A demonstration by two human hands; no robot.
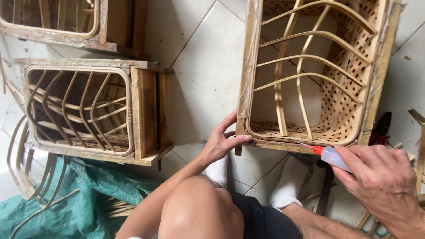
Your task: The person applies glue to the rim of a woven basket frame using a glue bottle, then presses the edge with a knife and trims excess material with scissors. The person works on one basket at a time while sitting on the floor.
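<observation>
From the head camera I look straight down at a white tiled floor (pixel 203 79). My left hand (pixel 221 141) rests on the near left corner of a wooden mould frame (pixel 246 79) that surrounds a half-woven bamboo basket (pixel 341 110); the thumb and fingers are spread and press on the frame's edge, clasping nothing. The basket sits inside the frame, its lattice wall on the right and bare curved ribs arching across the open middle.

My right hand (pixel 385 181), at the near right, is clenched around a small clear glue bottle (pixel 332 157). The bottle's red nozzle (pixel 315 149) points left and its tip touches the near rim of the basket, just where the rim meets the frame.

My bent knee (pixel 199 203) fills the near centre, and two white socks (pixel 287 183) stand on the tiles below the frame.

To the left, well apart from my hands, a second frame with a basket skeleton (pixel 84 110) lies on its side, and a third frame (pixel 57 22) shows at the far left corner. A green tarpaulin (pixel 79 194) is bunched on the floor at the near left, with loose bent bamboo strips (pixel 26 168) lying over it. Beyond the basket's right edge a red and black tool (pixel 380 130) lies on the tiles; I cannot tell its kind.
</observation>
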